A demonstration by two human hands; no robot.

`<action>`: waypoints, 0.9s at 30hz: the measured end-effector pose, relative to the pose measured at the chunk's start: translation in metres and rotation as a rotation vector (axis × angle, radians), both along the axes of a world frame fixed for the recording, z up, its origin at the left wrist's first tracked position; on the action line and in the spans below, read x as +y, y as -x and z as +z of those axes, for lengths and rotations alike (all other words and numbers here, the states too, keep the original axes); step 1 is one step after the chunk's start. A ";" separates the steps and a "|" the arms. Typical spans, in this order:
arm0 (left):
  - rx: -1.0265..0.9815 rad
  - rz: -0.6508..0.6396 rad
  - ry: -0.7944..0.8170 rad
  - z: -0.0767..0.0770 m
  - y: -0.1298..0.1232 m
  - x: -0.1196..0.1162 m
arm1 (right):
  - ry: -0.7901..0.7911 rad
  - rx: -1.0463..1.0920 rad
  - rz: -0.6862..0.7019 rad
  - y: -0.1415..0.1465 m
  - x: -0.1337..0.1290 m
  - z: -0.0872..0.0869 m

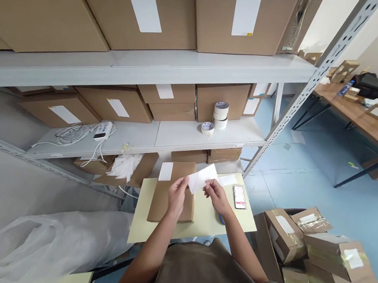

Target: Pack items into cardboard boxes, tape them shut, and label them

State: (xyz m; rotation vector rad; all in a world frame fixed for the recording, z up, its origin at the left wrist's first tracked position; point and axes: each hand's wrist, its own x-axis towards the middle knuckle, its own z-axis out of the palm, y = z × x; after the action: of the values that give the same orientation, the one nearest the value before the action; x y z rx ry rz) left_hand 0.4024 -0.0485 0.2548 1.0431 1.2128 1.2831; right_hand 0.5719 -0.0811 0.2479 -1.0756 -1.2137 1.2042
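Note:
Both of my hands hold a white sheet (200, 178) over a pale yellow tabletop (140, 221). My left hand (177, 194) pinches its left edge, above a flat brown cardboard box (161, 201) that bears a white label (165, 171). At the sheet's right edge, my right hand (215, 194) has its fingers closed on the paper. A phone (239, 197) with a lit screen lies to the right of that hand. Behind the sheet, another white paper (227, 179) rests on the tabletop. Something blue (221, 219) shows partly beside my right wrist.
Metal shelves (201, 73) with large cartons stand in front, with tape rolls (221, 113) and a power strip (103, 131) on the middle shelf. Taped boxes (333, 255) are piled at the right. Clear plastic (61, 241) lies at the left; a wooden table (371, 122) stands far right.

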 end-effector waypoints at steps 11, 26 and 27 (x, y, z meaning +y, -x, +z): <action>0.112 -0.062 -0.034 -0.021 0.017 0.007 | 0.069 0.048 -0.146 0.031 0.009 -0.017; 0.128 0.592 0.041 -0.066 0.238 0.049 | 0.292 0.132 -0.296 0.162 0.077 -0.068; 0.141 0.608 0.040 -0.067 0.254 0.045 | 0.312 0.130 -0.258 0.187 0.088 -0.077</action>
State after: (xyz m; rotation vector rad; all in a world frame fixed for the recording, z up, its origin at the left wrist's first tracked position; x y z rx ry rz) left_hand 0.1483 -0.0030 0.1873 0.7654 1.7395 1.6504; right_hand 0.3851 0.0065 0.1708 -1.3170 -0.7750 1.2637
